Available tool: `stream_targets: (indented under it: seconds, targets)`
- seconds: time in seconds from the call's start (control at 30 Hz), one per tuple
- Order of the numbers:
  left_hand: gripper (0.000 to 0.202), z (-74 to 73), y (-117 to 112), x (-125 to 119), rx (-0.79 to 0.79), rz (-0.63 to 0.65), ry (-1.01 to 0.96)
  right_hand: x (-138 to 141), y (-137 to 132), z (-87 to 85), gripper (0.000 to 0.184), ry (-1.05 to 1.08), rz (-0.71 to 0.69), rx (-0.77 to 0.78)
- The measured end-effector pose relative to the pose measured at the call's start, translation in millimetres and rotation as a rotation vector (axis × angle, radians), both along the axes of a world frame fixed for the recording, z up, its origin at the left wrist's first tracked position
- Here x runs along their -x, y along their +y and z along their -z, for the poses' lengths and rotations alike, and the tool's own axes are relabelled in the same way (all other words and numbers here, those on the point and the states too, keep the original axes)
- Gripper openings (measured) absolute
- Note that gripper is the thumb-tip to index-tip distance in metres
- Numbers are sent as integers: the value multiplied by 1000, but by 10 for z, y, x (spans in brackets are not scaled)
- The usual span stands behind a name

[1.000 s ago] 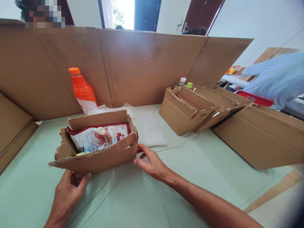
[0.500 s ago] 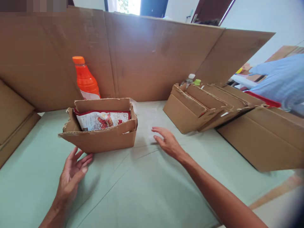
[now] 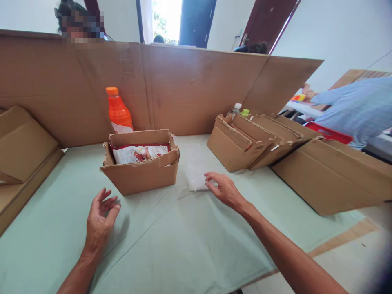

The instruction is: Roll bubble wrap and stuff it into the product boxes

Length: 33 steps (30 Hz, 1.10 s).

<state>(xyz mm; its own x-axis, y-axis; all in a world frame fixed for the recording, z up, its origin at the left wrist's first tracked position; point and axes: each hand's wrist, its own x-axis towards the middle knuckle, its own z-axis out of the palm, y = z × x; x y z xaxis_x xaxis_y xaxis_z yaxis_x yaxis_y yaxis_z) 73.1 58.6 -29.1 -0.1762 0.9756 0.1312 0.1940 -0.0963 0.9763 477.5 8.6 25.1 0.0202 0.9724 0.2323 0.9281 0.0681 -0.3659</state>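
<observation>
An open cardboard box [image 3: 150, 178] stands left of centre on the green cloth, with a white and red printed packet [image 3: 139, 154] inside it. My left hand [image 3: 102, 212] hovers in front of the box's left end, fingers apart and holding nothing. Over to the right, my right hand [image 3: 223, 188] is stretched out with its fingers apart and nothing in them. Its fingertips are close to a clear plastic piece [image 3: 197, 182] lying flat on the cloth; whether they touch it I cannot tell.
An orange bottle [image 3: 119, 112] stands behind the box, against a tall cardboard wall [image 3: 190, 90]. More cardboard boxes [image 3: 232, 149] lean in a row at the right, with bottle tops behind them. Another cardboard box [image 3: 27, 147] is at the left edge. A person in blue [image 3: 361, 106] is beyond, at right.
My left hand has drawn away from the box's lower edge and now sits apart from it. The right hand stays near the plastic piece. The view has tilted up slightly.
</observation>
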Motion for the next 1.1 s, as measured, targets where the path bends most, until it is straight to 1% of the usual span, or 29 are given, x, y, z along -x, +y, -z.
stream_targets:
  seconds: [0.07,0.1,0.13,0.17,0.2,0.23,0.27,0.33,0.37,0.4,0.43,0.47,0.53,0.6,0.67,0.73,0.8,0.83,0.87,0.9,0.97,1.03,1.1]
  targets:
    - [68,-107,-92,-21,-133,-122,218,100,-265,-17,13,52,-83,-56]
    - [62,-172,-164,-44,-211,-152,312,154,-388,-14,13,76,-126,-83]
    - [55,-240,-253,-80,-289,-148,387,211,-502,-6,12,96,-163,-99]
    - [49,-304,-357,-130,-366,-103,438,269,-606,4,12,109,-194,-103]
    - [44,-360,-473,-192,-440,-15,474,328,-701,13,12,123,-223,-100]
    - [43,-405,-595,-267,-500,107,501,388,-788,20,12,138,-252,-86]
    - [46,-435,-718,-350,-546,247,524,449,-867,22,12,156,-275,-63]
    - [63,-451,-942,-524,-582,518,554,567,-1001,15,12,205,-293,-5]
    - [73,-438,-1034,-608,-573,625,559,621,-1054,10,12,239,-290,26]
    - [81,-414,-1107,-685,-543,705,560,669,-1096,6,12,284,-282,61]
    - [84,-382,-1159,-756,-499,754,555,708,-1127,6,11,340,-271,96]
    - [83,-346,-1188,-820,-437,778,546,736,-1148,13,11,402,-255,128]
    - [71,-276,-1180,-932,-296,778,520,758,-1165,48,11,509,-209,177]
    - [60,-230,-1104,-1031,-179,765,496,735,-1169,107,11,539,-144,168]
    - [56,-214,-995,-1117,-98,774,483,683,-1189,166,15,475,-71,40]
    - [57,-221,-888,-1192,-51,787,478,631,-1251,203,24,353,-20,-167]
    - [57,-235,-802,-1258,-35,799,480,605,-1351,215,28,226,-7,-347]
    - [58,-242,-768,-1290,-37,802,488,607,-1407,218,28,174,-23,-393]
    - [58,-246,-739,-1320,-40,807,504,619,-1458,224,28,131,-54,-404]
    - [58,-249,-715,-1349,-42,812,531,638,-1498,236,28,95,-93,-383]
    - [57,-251,-684,-1395,-42,808,614,680,-1533,282,28,30,-180,-283]
    - [51,-257,-686,-1407,-67,754,692,705,-1507,345,26,-20,-232,-195]
    - [45,-274,-736,-1375,-171,692,720,702,-1450,396,23,-33,-243,-171]
